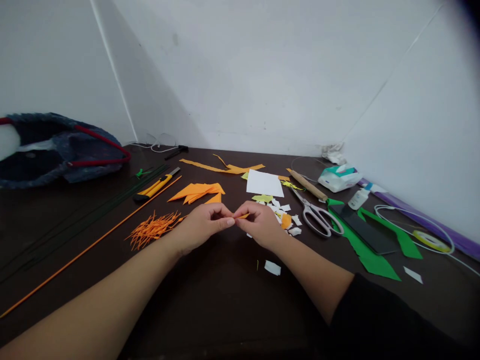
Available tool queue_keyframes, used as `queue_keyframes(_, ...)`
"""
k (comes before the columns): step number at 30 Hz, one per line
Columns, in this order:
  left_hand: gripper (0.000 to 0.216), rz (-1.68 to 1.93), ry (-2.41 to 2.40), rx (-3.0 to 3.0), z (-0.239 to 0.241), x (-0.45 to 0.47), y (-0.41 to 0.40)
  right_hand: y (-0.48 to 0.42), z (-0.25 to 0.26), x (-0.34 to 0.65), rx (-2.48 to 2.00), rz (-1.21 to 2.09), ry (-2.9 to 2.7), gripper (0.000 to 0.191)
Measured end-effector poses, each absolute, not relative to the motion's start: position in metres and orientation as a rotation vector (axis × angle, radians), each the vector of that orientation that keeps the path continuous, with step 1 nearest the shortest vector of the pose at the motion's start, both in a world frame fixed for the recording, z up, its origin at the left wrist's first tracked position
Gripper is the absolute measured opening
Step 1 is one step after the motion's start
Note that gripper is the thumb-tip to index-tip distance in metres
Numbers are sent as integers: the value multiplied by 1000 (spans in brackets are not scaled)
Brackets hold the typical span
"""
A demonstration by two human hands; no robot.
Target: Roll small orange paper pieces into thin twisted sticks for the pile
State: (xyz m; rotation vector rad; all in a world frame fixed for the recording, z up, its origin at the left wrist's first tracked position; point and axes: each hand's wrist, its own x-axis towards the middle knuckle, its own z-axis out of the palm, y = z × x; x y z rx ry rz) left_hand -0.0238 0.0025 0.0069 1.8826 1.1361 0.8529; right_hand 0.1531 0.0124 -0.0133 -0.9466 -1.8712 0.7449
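Observation:
My left hand (204, 222) and my right hand (260, 224) meet fingertip to fingertip over the middle of the dark table. Between them is a small orange paper strip (243, 216); both hands are closed in a pinch on it, and most of it is hidden by the fingers. Left of my left hand lies a pile of thin twisted orange paper pieces (154, 230). Just behind that hand are folded orange paper sheets (198, 191). White paper scraps (295, 231) and a square white sheet (264, 183) lie by my right hand.
Scissors (318, 215), a wooden stick (308, 185), green paper (375, 262), a dark phone (369, 230), a glue bottle (359, 198) and a tissue pack (339, 177) sit right. A yellow utility knife (157, 186), a long orange stick (93, 243) and a dark bag (60, 150) are left.

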Motion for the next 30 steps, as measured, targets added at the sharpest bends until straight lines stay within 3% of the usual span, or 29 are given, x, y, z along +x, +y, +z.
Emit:
queue_keyframes(6, 21, 718, 1013, 1772, 3, -25, 6, 14, -11, 156, -709, 454, -2077, 14)
queue_keyframes(12, 14, 880, 1101, 1723, -1, -25, 7, 12, -9, 154, -783, 720, -1898, 11)
queue_keyframes(18, 12, 962, 1343, 2053, 6, -16, 0, 10, -15, 147, -863, 1034, -1656, 3)
queue_keyframes(24, 20, 792, 1105, 1873, 9, -20, -3, 13, -12, 153, -845, 922, -1740, 5)
queue_keyframes(30, 20, 887, 1047, 1721, 4, -18, -1, 12, -11, 152, -772, 1001, -1687, 7)
